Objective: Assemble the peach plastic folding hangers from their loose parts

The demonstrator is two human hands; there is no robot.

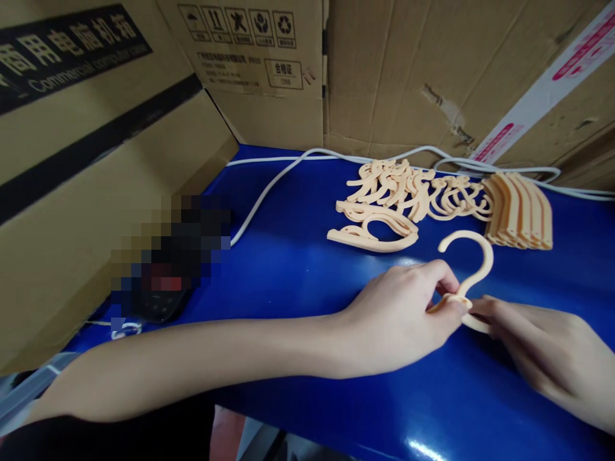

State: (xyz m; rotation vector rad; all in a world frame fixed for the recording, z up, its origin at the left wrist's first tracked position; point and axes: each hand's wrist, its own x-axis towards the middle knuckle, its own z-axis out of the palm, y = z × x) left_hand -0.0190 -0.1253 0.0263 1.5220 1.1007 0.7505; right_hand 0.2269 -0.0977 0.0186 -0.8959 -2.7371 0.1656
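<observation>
Between my two hands is a beige plastic hanger [486, 256], its curved hook pointing up and bending over to the left. My left hand [408, 314] pinches it at the collar below the hook, fingers closed. On the other side, my right hand [538, 339] grips a curved beige piece at the hanger's right, its fingertips pressed together. The fingers cover most of the hanger's lower part, so how its pieces join is hidden. Just beyond my left hand lie folded beige hangers [375, 240] on the blue table [298, 269].
Behind are a pile of small curved beige pieces [394, 186], several loose hooks [459, 195] and a row of stacked beige arms [521, 211]. A white cable [269, 192] runs along the back. Cardboard boxes [269, 115] wall in the rear and left. A dark, blurred object [168, 275] sits at left.
</observation>
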